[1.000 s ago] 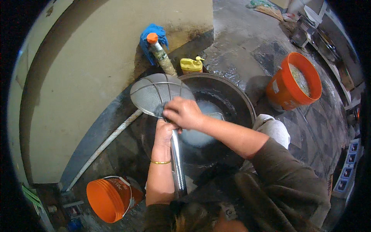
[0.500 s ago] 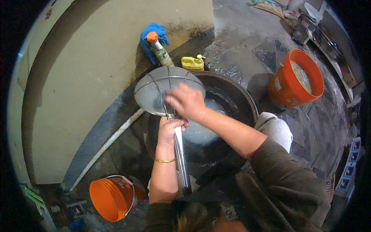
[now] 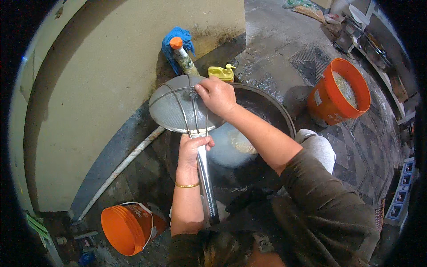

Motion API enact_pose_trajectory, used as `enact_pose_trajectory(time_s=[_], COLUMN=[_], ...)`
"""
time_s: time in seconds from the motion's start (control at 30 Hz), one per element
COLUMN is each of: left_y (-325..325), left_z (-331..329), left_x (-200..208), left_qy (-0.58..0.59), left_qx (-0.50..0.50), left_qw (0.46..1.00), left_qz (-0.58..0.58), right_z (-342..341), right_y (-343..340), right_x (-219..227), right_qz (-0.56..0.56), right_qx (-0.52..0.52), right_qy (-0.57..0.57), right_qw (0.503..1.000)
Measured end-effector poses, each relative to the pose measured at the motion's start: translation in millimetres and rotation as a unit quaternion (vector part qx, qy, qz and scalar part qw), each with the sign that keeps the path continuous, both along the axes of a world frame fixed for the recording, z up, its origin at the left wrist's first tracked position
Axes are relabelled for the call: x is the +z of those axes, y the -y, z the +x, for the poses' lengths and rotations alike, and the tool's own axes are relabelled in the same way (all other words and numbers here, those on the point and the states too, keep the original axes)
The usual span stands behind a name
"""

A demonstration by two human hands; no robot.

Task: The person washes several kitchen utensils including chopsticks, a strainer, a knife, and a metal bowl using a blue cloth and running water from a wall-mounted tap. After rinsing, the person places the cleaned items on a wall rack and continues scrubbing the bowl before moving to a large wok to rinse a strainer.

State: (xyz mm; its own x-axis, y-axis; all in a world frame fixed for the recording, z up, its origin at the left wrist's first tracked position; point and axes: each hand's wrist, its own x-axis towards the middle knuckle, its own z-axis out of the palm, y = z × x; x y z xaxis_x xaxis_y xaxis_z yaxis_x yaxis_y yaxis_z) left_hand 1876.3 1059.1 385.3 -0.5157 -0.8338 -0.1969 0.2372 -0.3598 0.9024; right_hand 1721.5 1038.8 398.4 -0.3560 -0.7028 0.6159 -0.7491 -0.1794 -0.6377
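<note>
My left hand (image 3: 192, 149) is closed round the metal handle of a large, round mesh strainer (image 3: 171, 107), close to where the wires meet the handle. The strainer is tilted over the left side of a wide dark basin (image 3: 288, 113). My right hand (image 3: 217, 94) presses a small grey scourer (image 3: 191, 92), which looks like steel wool, against the mesh near the right rim; the fingers hide much of it. Below, cloudy whitish water (image 3: 227, 151) lies in the basin, with a pale tan thing (image 3: 242, 143) in it that I cannot make out.
Behind the basin stand a yellow jug (image 3: 221, 73) and an orange-capped bottle (image 3: 187, 60) beside a blue cloth (image 3: 178, 35). A filled orange bucket (image 3: 324, 102) is at the right. Another orange bucket (image 3: 120, 231) lies tipped at the lower left, near a white pipe (image 3: 122, 171) along the wall.
My right hand has moved up across the mesh with the scourer. The strainer has shifted slightly left and turned, and the pale thing in the water now shows.
</note>
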Motion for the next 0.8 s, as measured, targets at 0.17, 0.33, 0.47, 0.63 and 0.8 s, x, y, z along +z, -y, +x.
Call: enact_pose_trajectory(time_s=[0.17,0.33,0.47,0.63,0.8], left_y=[1,1,1,1,2], left_z=[0,3,5,6,11], left_x=[1,-5,-8,-12,-10], left_qy=[-0.076,-0.013,-0.057,-0.099,-0.100], left_qx=[0.011,-0.015,-0.008,0.033,-0.006], left_qw=[0.997,1.000,0.998,0.992,0.995], left_qz=[0.003,0.009,0.021,0.075,0.024], right_z=[17,-5,1,13,-11], right_y=[-28,-4,-12,-27,2], right_x=[-7,-4,-12,-17,-10], right_qz=[0.070,0.023,0.009,0.016,0.011], right_qx=[0.178,0.033,0.028,0.089,-0.011], right_qy=[-0.009,-0.050,-0.048,-0.063,-0.006], right_qw=[0.982,0.998,0.998,0.994,1.000])
